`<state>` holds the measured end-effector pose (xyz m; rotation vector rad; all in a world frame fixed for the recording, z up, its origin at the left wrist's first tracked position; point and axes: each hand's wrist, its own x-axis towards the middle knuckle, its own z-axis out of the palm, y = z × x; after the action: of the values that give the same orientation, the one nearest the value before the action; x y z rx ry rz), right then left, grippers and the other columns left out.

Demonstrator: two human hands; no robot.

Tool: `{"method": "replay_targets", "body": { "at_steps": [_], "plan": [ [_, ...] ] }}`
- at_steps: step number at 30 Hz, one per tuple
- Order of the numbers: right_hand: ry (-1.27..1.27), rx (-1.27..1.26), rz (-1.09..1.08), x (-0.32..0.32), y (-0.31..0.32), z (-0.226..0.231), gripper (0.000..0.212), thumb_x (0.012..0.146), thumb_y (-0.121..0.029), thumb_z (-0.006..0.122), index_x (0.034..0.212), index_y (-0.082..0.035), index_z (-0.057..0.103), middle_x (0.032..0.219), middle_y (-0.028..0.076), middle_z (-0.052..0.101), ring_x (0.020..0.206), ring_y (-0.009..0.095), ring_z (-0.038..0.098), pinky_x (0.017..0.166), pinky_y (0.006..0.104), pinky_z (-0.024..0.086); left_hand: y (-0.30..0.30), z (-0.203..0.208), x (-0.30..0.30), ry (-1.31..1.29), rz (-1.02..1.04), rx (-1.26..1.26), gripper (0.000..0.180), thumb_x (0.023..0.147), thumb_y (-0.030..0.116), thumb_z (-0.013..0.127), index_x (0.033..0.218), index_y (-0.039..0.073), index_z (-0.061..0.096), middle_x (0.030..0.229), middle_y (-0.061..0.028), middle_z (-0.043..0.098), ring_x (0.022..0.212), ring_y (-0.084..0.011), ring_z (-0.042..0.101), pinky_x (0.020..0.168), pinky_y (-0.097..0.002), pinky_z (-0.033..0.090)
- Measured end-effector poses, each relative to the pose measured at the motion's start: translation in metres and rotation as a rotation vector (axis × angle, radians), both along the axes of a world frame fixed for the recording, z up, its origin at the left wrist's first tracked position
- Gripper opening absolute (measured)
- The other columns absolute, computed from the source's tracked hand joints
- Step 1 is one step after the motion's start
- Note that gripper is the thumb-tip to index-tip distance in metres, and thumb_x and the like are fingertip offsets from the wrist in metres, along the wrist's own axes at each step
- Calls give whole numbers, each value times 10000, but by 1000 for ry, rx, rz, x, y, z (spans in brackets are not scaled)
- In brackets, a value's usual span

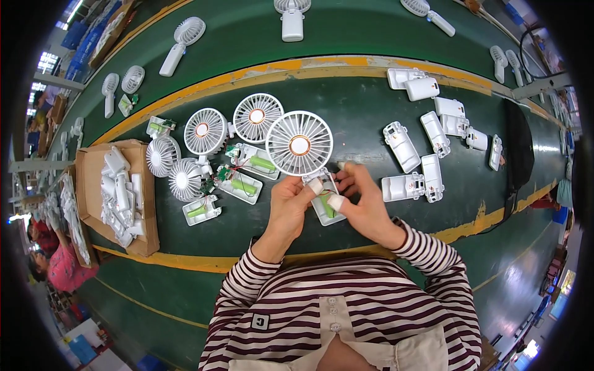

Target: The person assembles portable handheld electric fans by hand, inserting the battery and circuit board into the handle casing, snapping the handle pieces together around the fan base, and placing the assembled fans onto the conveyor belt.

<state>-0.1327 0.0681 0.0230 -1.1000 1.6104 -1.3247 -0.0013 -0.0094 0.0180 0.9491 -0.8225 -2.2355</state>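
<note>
Green workbench [371,117]; cardboard box [90,179] of white parts at left; row of unfinished fans [204,133]; white handheld fan [301,145] with open handle, held above bench near person; left hand [289,204] and right hand [365,204] both gripping its handle

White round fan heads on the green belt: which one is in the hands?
The largest-looking white fan head, rightmost of the cluster: both hands, left and right, grip its open handle base. The others lie untouched to its left.
</note>
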Motion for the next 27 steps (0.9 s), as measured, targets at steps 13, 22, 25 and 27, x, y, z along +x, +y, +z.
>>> {"method": "replay_targets", "body": {
  "at_steps": [13, 22, 25, 27],
  "plan": [
    [-358, 108, -66, 13, -5, -13, 358, 796, -53, 514, 1137, 41, 457, 925, 81, 570, 777, 134, 522, 712, 257, 443, 10, -4, 3, 8, 32, -165, 258, 788, 2, 608, 1039, -43, 576, 952, -87, 634, 824, -123, 599, 746, -237, 466],
    [127, 265, 67, -2, 9, 13, 423, 781, -206, 564, 1124, 23, 468, 880, 175, 583, 770, 310, 590, 664, 375, 462, 13, -9, 0, -22, -10, -58, 205, 813, 3, 555, 1011, -52, 572, 913, -99, 630, 785, -152, 615, 700, -265, 495],
    [988, 50, -195, -40, 9, 28, 424, 715, -184, 619, 1077, -1, 497, 934, 160, 524, 809, 307, 516, 677, 387, 416, 9, -2, -1, -47, -32, 55, 186, 826, 21, 525, 986, -63, 568, 893, -123, 627, 772, -190, 627, 687, -300, 519],
    [1245, 142, -277, -68, 9, 21, 442, 659, -153, 641, 1051, 2, 507, 1023, 152, 496, 902, 308, 472, 737, 410, 380, 9, -2, -2, -89, -60, 68, 194, 837, 45, 509, 982, -75, 557, 899, -156, 621, 798, -234, 628, 723, -341, 522]
  ]
}}
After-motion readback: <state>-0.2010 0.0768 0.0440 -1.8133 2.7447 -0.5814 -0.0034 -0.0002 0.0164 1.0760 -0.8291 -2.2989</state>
